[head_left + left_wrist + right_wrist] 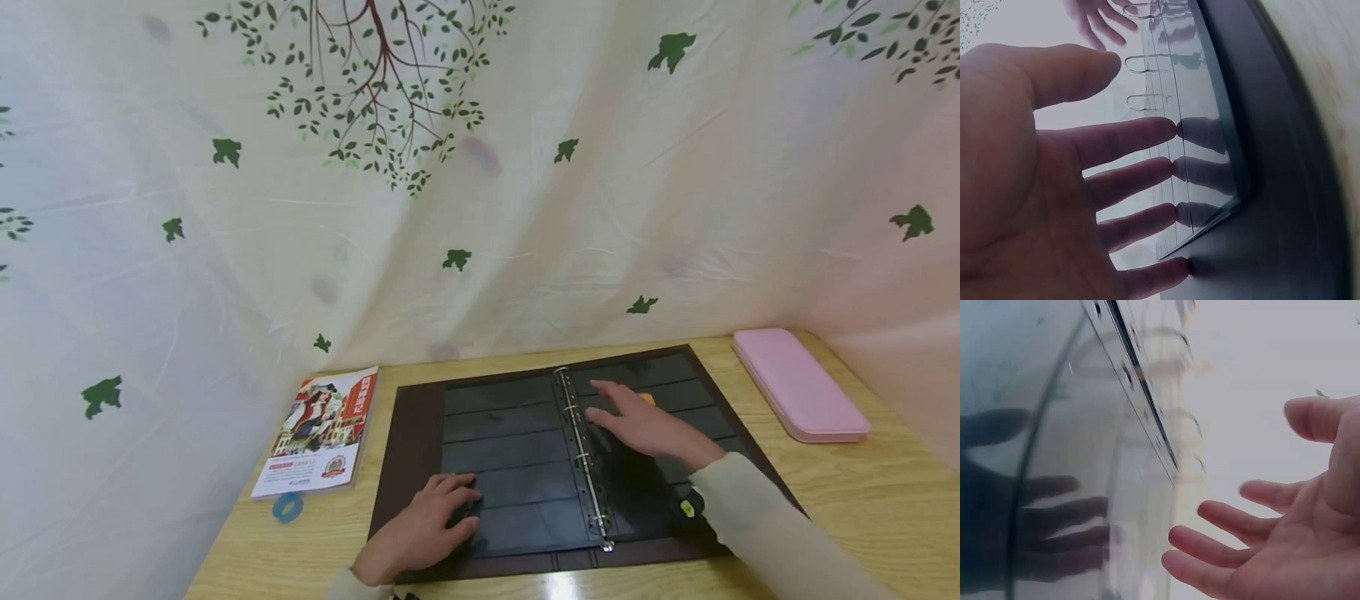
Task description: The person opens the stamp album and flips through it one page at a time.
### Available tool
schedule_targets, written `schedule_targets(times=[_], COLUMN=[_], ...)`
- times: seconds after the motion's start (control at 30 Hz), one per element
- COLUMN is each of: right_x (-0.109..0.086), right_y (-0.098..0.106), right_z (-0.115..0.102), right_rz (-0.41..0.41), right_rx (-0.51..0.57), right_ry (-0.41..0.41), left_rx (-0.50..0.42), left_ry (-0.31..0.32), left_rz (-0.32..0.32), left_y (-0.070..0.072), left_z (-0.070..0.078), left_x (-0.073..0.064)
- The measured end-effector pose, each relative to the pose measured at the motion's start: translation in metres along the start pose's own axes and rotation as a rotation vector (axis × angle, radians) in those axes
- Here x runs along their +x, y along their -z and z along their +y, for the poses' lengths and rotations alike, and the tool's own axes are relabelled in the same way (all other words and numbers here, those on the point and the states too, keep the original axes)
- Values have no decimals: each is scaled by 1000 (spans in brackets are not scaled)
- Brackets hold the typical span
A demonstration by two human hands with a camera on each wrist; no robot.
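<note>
An open ring binder (pixel 411 417) with a dark brown cover lies on the table, holding black pages with clear strip pockets. Its metal ring spine (pixel 583 458) runs between the two sides. On the lower part of the left page (pixel 517 450), my left hand (pixel 423 525) rests its fingertips, fingers spread and nearly straight; the left wrist view shows them meeting their reflections at the glossy sheet. My right hand (pixel 648 427) hovers over the right page, holding nothing, its fingers loosely extended toward the rings. A small orange piece (pixel 647 399) shows just beyond it, mostly hidden.
At the left lies a book (pixel 322 433) with a colourful cover, and a blue ring-shaped item (pixel 287 507) sits just in front of it. A pink case (pixel 798 383) stands at the right. Behind the wooden table (pixel 877 500) hangs a leaf-patterned curtain (pixel 525 208).
</note>
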State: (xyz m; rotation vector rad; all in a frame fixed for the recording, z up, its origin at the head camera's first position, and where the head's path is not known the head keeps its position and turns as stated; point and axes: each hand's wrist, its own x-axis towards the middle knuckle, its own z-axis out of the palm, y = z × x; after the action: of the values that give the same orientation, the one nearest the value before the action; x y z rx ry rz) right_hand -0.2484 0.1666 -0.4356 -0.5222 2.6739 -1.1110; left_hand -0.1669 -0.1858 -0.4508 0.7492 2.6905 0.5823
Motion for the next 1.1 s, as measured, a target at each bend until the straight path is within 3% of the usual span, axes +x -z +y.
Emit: schedule_targets(times=[0.27, 0.5, 0.77, 1.1], right_x=[-47, -82, -104, -108], right_y=[43, 67, 63, 51], right_z=[17, 38, 59, 70], right_rz=[100, 114, 22, 37], right_rx=[-178, -234, -239, -239], right_ry=[-4, -103, -203, -261], left_rx=[-9, -15, -10, 6], left_ry=[-15, -19, -6, 2], left_rz=[-7, 0, 10, 13], left_y=[1, 1, 1, 0], left_z=[-1, -2, 0, 1], left_x=[1, 1, 3, 3])
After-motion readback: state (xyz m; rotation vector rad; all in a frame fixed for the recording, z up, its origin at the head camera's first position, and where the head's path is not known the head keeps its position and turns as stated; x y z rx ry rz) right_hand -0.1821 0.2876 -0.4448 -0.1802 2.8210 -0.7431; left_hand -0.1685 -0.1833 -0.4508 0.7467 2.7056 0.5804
